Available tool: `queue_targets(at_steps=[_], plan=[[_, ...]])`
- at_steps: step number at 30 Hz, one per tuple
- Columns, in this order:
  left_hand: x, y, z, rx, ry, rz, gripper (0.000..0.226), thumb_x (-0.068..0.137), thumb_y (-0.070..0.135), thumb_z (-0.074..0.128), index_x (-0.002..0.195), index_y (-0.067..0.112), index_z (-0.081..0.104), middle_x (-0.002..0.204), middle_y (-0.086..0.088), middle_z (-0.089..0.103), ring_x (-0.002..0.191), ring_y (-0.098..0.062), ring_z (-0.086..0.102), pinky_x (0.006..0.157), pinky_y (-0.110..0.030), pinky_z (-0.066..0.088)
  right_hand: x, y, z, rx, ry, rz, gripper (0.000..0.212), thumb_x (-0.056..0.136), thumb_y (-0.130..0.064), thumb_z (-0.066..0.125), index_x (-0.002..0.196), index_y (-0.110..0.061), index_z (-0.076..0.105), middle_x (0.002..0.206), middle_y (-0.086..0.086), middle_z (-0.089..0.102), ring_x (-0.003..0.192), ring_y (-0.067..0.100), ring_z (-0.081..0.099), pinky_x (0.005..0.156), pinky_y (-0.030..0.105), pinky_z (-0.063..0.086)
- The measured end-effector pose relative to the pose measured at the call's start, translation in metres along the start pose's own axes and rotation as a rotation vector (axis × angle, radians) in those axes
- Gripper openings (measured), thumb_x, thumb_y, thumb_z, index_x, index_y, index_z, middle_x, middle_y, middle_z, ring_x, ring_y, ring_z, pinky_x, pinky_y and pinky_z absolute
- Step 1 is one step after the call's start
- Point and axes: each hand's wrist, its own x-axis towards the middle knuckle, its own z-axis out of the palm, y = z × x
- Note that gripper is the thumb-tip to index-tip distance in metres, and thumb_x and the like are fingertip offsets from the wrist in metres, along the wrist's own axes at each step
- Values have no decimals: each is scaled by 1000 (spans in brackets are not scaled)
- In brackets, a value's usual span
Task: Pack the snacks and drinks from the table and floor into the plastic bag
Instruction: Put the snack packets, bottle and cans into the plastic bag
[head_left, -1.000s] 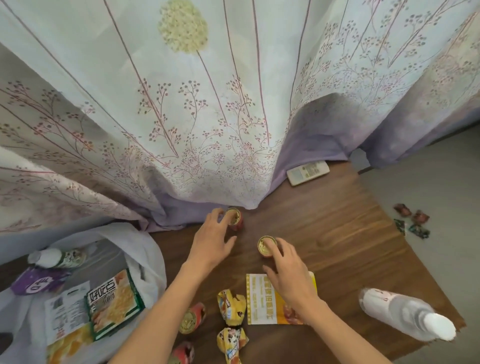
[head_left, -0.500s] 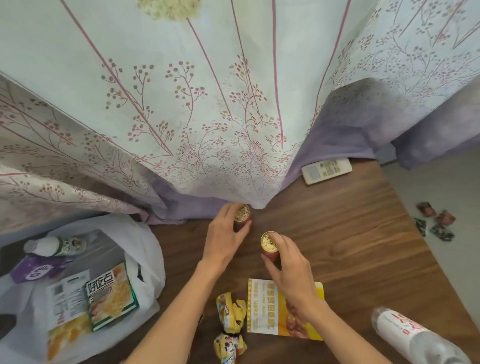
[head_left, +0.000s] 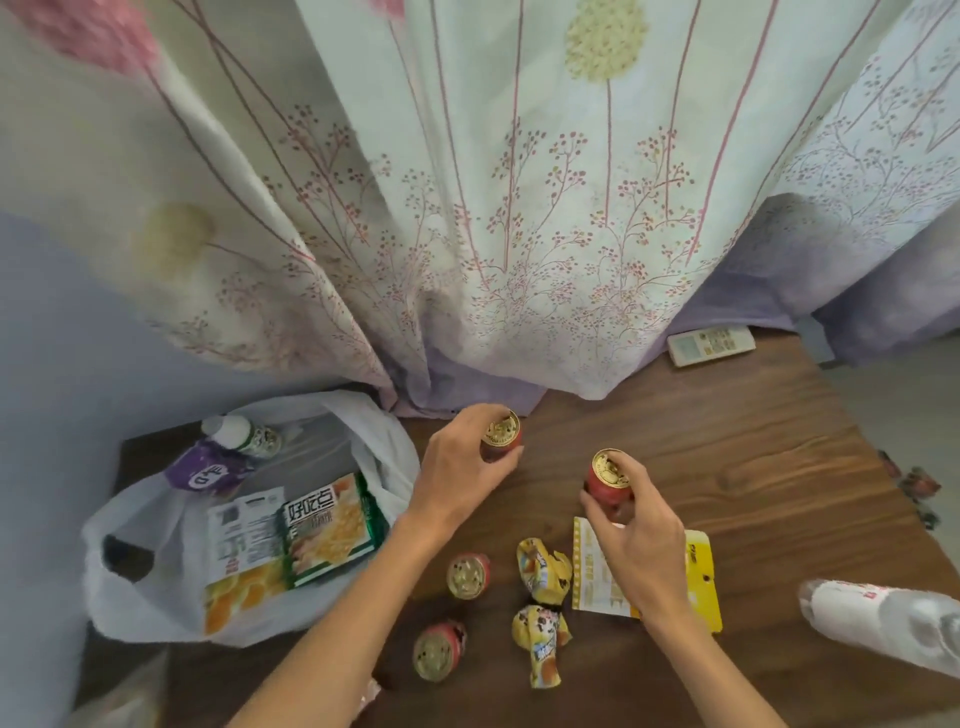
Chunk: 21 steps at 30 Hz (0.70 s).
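My left hand (head_left: 460, 478) grips a small red can with a gold lid (head_left: 501, 435) at the table's middle. My right hand (head_left: 639, 530) holds a second red can (head_left: 608, 478), lifted off the wood. A white plastic bag (head_left: 156, 587) lies open at the left with a green snack pack (head_left: 327, 525), an orange pack (head_left: 244, 592) and a purple-labelled bottle (head_left: 218, 462) inside. Two more red cans (head_left: 467, 574) (head_left: 436, 649) stand near my left forearm. Two crumpled yellow snack wrappers (head_left: 543, 569) (head_left: 540, 639) and a flat yellow packet (head_left: 698, 577) lie between my arms.
A flowered curtain (head_left: 519, 208) drapes onto the back of the wooden table (head_left: 753, 467). A white remote (head_left: 709, 345) lies at the back right. A clear bottle with a white label (head_left: 878, 623) lies at the right edge. Small wrapped snacks (head_left: 917, 486) sit on the floor beyond.
Both hands have closed on the two cans and lifted them slightly toward me. The view has swung left, bringing the bag and the two near cans further into sight.
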Motion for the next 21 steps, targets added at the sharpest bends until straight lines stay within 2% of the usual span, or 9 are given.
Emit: queue_targets(at_steps=[2, 3, 6, 8, 13, 18, 19, 21], plan=[[-23, -7, -35, 11, 28, 0, 48, 88, 40, 88, 128, 37, 62, 125, 15, 71, 112, 1, 66, 99, -12, 52, -20, -30, 5, 44, 49, 1, 64, 87, -33, 88, 142, -37, 55, 121, -10, 74, 103, 8, 72, 93, 13, 50], [-36, -13, -54, 21, 46, -4, 47, 88, 42, 88, 128, 38, 62, 125, 16, 71, 110, 2, 66, 98, -10, 50, -30, -47, 10, 67, 67, -6, 65, 86, -33, 89, 141, -37, 55, 118, -10, 74, 103, 8, 72, 92, 14, 50], [-76, -33, -111, 47, 107, -18, 45, 88, 44, 87, 125, 39, 62, 120, 19, 69, 104, 3, 64, 93, -12, 50, -57, -100, 29, 98, 79, -41, 68, 82, -33, 91, 139, -37, 55, 106, -11, 73, 91, 11, 72, 83, 33, 60], [-104, -51, -149, 55, 145, -37, 43, 88, 46, 87, 124, 40, 63, 119, 24, 66, 104, 3, 64, 92, -13, 52, -74, -135, 46, 114, 50, -87, 70, 82, -33, 92, 140, -37, 55, 104, -13, 72, 89, 9, 71, 81, 35, 61], [-175, -100, -225, 89, 251, -146, 46, 89, 49, 87, 128, 41, 63, 123, 23, 68, 112, 2, 67, 96, -19, 58, -110, -202, 82, 146, -71, -234, 71, 83, -32, 92, 143, -39, 54, 117, -14, 76, 102, 3, 71, 87, 28, 60], [-221, -137, -261, 83, 349, -261, 49, 86, 40, 92, 128, 33, 68, 123, 17, 71, 111, -2, 70, 94, -28, 65, -135, -229, 112, 91, -213, -292, 73, 83, -38, 91, 143, -49, 50, 122, -21, 71, 103, -14, 64, 84, 1, 47], [-227, -141, -263, 64, 359, -290, 50, 86, 40, 92, 129, 32, 68, 125, 15, 73, 112, -4, 72, 93, -29, 66, -137, -233, 118, 76, -233, -301, 72, 84, -39, 90, 142, -49, 50, 125, -20, 71, 105, -12, 64, 86, 1, 46], [-235, -148, -265, 39, 376, -316, 50, 85, 40, 92, 129, 32, 68, 124, 13, 74, 111, -5, 74, 92, -30, 67, -138, -239, 129, 68, -270, -319, 72, 85, -40, 89, 144, -49, 49, 130, -19, 69, 111, -5, 66, 92, 10, 52]])
